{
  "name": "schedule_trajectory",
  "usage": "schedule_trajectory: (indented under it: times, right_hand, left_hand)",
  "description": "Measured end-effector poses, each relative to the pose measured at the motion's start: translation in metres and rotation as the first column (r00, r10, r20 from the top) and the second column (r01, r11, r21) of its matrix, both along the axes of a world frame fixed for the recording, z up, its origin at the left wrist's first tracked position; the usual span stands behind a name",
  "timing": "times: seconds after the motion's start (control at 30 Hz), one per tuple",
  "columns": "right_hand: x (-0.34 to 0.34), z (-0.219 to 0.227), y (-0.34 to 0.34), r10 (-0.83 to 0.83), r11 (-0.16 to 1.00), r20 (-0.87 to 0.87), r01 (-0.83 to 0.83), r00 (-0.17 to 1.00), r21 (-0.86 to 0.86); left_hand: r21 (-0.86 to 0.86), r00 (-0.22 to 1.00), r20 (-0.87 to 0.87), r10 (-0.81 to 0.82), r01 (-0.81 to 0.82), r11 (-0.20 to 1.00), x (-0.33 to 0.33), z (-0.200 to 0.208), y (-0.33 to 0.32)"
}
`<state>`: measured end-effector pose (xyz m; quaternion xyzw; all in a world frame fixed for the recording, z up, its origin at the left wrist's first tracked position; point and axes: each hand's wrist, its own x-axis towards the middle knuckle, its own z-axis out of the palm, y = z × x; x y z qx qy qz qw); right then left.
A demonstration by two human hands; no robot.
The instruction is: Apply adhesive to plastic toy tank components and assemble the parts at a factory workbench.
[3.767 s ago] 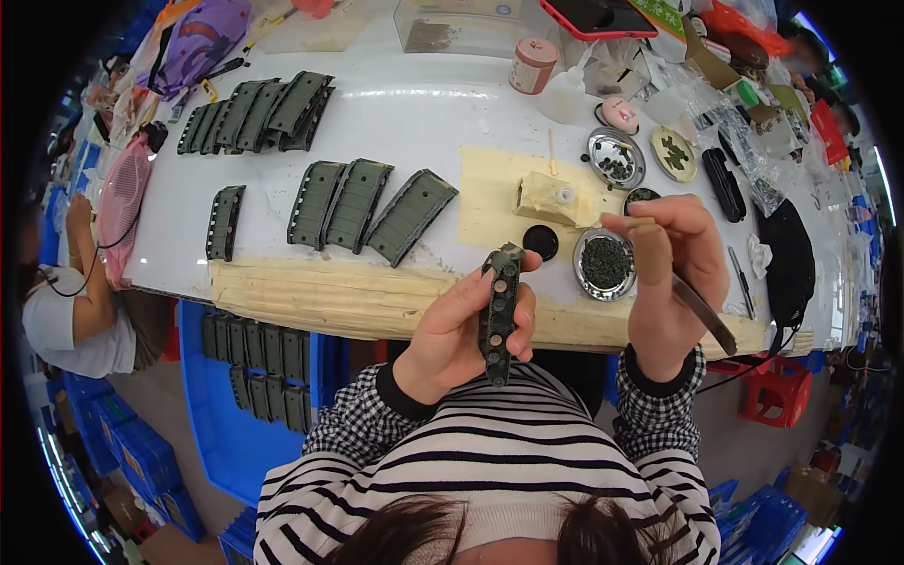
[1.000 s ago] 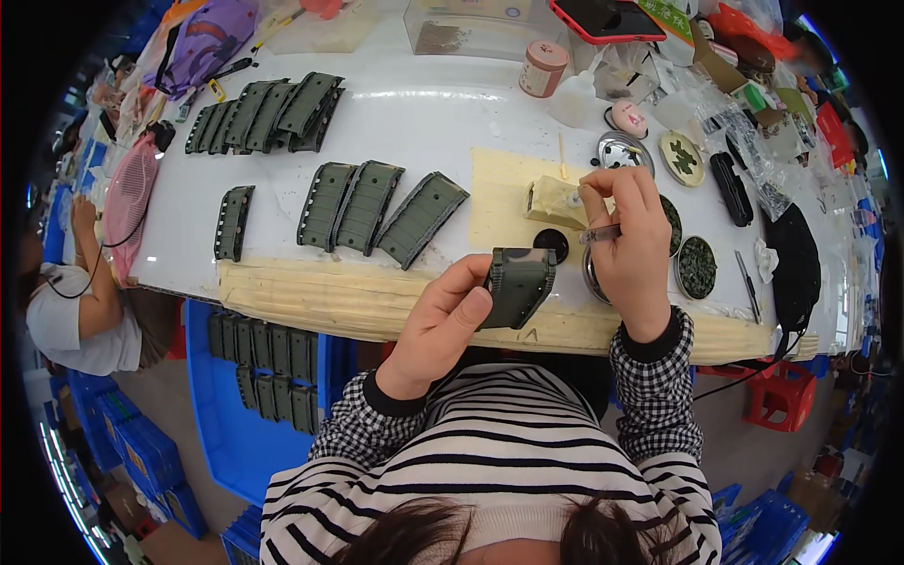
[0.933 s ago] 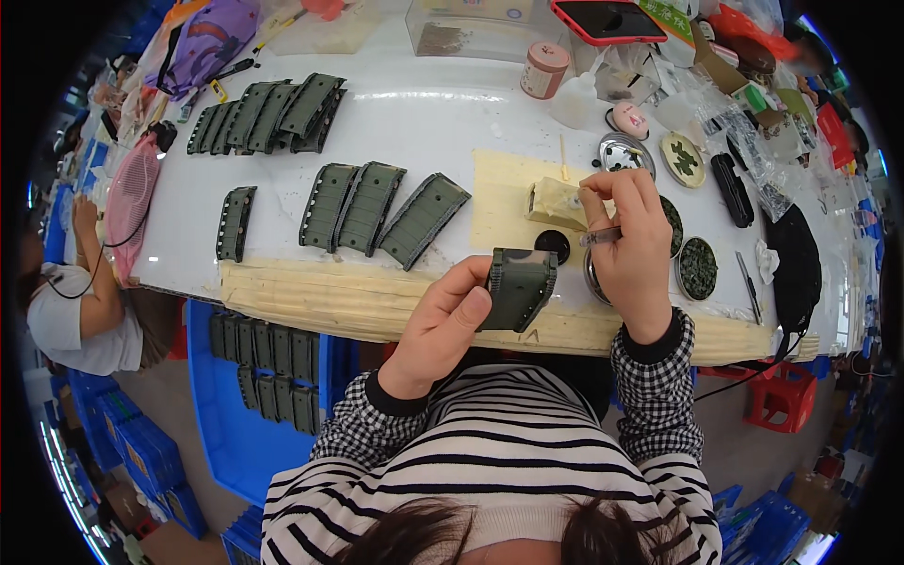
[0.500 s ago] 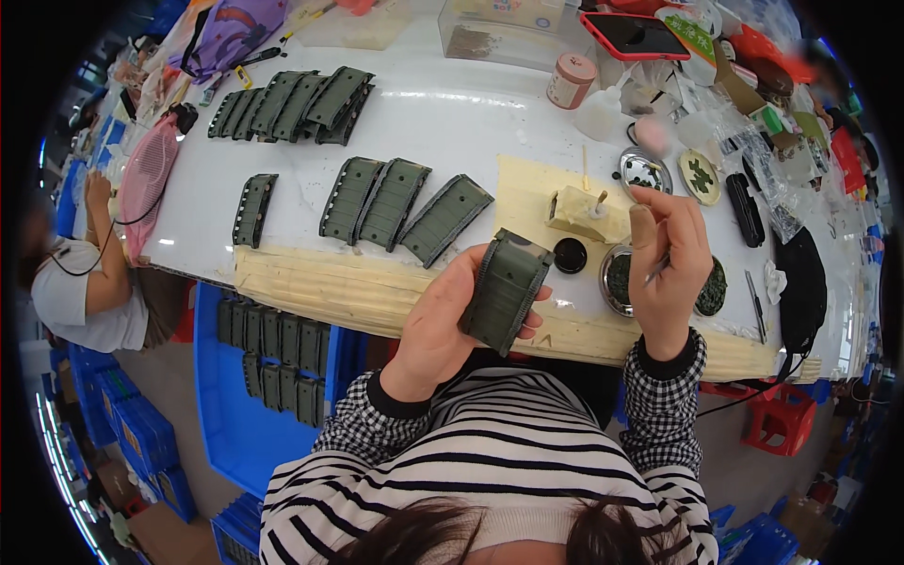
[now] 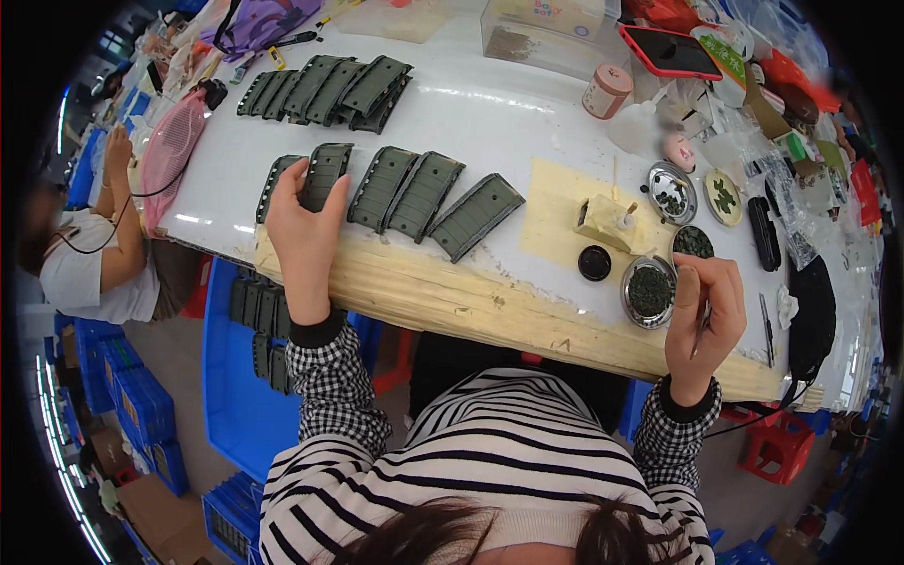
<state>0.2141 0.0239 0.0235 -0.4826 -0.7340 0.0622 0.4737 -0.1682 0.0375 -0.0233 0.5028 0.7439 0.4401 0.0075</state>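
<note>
- Left hand (image 5: pixel 303 226) grips a dark green ribbed panel (image 5: pixel 323 175), fingers wrapped on its sides, panel lying on the white table (image 5: pixel 490 122).
- That panel sits at the left end of a row of like panels (image 5: pixel 424 196).
- Right hand (image 5: pixel 704 315) is closed on a thin tool (image 5: pixel 702 320), just beside a round metal dish (image 5: pixel 650 292) of small dark parts.

A dark green ribbed panel (image 5: pixel 324 176), long and slightly curved, lies flat on the white bench (image 5: pixel 490 113) at the left end of a near row of like panels. A thin dark tool (image 5: pixel 702 320) stands nearly upright at the right, over the bench's near edge.
</note>
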Motion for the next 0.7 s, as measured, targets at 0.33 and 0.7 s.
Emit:
schedule_trajectory:
  times: [0.33, 0.7]
  right_hand:
    - [-0.001, -0.006, 0.000, 0.006, 0.999, 0.010, -0.006, 1.000, -0.041]
    - [-0.005, -0.008, -0.002, 0.021, 0.998, 0.013, -0.020, 1.000, -0.054]
  left_hand:
    - [-0.146, 0.934, -0.326, -0.146, 0.102, 0.984, 0.047, 0.000, -0.011]
    - [-0.208, 0.901, -0.333, -0.278, 0.218, 0.954, 0.073, 0.001, -0.016]
